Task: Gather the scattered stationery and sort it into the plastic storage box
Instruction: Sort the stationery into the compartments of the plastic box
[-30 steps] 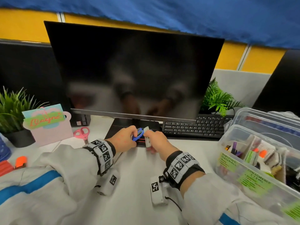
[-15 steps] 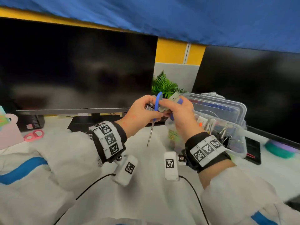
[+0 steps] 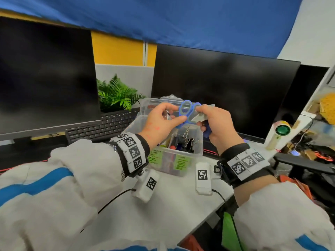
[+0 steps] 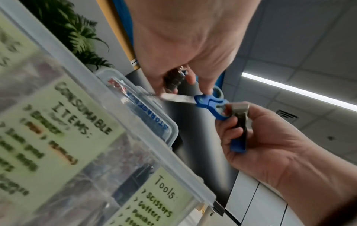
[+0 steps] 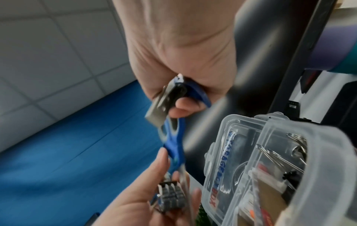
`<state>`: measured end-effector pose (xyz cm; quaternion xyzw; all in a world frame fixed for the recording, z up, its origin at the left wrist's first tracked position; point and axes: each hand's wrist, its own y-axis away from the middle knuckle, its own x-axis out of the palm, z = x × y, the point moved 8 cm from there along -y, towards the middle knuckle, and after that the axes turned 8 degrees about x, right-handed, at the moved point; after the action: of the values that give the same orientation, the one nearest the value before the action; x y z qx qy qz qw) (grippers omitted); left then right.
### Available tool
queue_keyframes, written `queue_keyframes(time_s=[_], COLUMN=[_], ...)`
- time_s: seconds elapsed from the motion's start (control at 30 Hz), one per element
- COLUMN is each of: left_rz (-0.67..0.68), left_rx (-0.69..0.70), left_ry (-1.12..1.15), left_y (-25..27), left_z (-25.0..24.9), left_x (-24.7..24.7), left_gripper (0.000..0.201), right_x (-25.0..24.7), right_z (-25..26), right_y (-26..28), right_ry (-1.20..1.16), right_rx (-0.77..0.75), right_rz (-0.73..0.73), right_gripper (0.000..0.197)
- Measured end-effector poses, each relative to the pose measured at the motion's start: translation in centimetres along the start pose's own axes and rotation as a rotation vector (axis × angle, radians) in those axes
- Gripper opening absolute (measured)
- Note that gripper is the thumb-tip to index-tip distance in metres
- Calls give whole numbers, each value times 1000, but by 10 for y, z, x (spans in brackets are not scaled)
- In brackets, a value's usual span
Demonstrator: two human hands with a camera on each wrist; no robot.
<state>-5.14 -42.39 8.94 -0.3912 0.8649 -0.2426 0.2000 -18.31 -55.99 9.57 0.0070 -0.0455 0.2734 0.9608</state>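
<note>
Worktop box (image 3: 198,142) sits right below your hands: left (image 3: 161,122) pinches scissors (image 3: 187,110) blades, right (image 3: 215,122) grips stapler (image 4: 239,122), handles rightward.

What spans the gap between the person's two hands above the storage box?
The blue scissors bridge it: the left hand pinches the blade end, the right hand holds a stapler against the handle loops. The left wrist view shows it best.
</note>
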Motion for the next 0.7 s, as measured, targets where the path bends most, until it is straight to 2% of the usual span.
queue_keyframes(time_s=[0.1,0.17,0.3,0.43,0.53,0.7], left_rz=[-70,-45,64,116,170,120], left_rx=[-76,-125,-196,-169,-141,-183], left_ry=[-10,-72,-163,-191,-222,-130], left_y=[-9,-11,-7,-7,-6,-10], left_z=[12,25,51,55,54,59], left_x=[5,6,11,21,27,25], left_gripper=[23,25,26,27,23,26], right_x=[-31,-39,-25,-12,2,3], right_z=[4,0,-20,-32,-34,-13], right_y=[1,2,3,12,20,34], right_ry=[-126,-58,134,345,388,320], right_rx=[-42,-59,-100,-223,-275,-436], right_rz=[-202,-270,-228,-194,-114,-125], right_gripper=[16,21,13,24,26,25])
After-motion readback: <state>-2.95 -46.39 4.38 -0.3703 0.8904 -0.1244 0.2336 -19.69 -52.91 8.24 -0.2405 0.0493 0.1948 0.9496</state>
